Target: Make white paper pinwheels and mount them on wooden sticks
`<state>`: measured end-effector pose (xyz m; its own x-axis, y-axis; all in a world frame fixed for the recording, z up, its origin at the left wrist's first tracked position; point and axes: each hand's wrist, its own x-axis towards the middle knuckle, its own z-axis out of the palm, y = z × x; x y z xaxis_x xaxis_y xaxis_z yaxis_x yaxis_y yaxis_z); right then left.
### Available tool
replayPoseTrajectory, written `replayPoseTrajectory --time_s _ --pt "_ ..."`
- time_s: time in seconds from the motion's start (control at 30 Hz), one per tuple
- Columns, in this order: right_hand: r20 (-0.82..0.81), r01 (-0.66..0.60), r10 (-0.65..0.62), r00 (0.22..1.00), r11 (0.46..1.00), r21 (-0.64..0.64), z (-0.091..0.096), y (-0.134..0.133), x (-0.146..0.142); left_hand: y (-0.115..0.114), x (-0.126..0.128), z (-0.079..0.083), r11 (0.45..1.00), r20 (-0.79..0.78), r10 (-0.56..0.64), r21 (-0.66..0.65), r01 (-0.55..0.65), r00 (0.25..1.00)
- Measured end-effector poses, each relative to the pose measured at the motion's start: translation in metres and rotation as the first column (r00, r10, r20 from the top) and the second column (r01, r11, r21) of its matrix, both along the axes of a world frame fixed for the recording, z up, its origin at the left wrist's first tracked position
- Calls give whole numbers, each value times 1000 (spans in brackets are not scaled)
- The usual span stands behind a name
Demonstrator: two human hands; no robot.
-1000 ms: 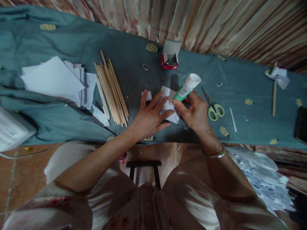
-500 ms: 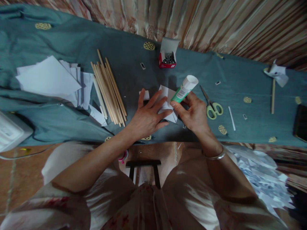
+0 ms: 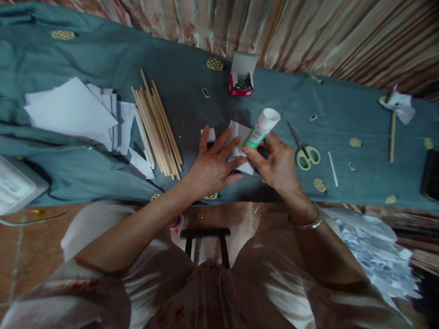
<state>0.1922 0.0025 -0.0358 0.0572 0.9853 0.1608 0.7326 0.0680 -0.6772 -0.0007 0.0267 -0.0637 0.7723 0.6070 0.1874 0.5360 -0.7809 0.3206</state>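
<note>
My right hand (image 3: 277, 164) is closed around a green and white glue stick (image 3: 261, 128), tilted with its white end up and to the right and its lower end against a small folded white paper (image 3: 240, 137). My left hand (image 3: 212, 164) lies flat with fingers spread, pressing that paper onto the teal cloth (image 3: 103, 59). A small white paper scrap (image 3: 211, 135) lies just past my left fingertips.
A bundle of wooden sticks (image 3: 157, 123) lies left of my hands, beside a stack of white paper sheets (image 3: 73, 112). Green-handled scissors (image 3: 305, 151) lie to the right. A red box of staples (image 3: 242, 82) stands behind. A stick with paper (image 3: 393, 128) lies far right.
The glue stick has shifted slightly left and down along the paper. My left hand stays flat on it.
</note>
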Motion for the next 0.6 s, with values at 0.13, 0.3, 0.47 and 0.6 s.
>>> replayPoseTrajectory --time_s 0.13,0.3,0.47,0.6 --pt "3 -6 6 1000 1000 6 -1 0 -2 0 0 1 1000 12 4 -11 -4 1000" --pt "-2 -3 3 1000 1000 -22 -1 2 -5 -1 0 3 1000 7 -1 -5 1 1000" --pt "5 -2 2 1000 999 -33 2 4 -9 0 0 3 1000 15 0 -17 0 1000" --pt "16 -8 9 1000 999 -38 3 7 -11 0 0 1 1000 33 -1 -27 2 999"
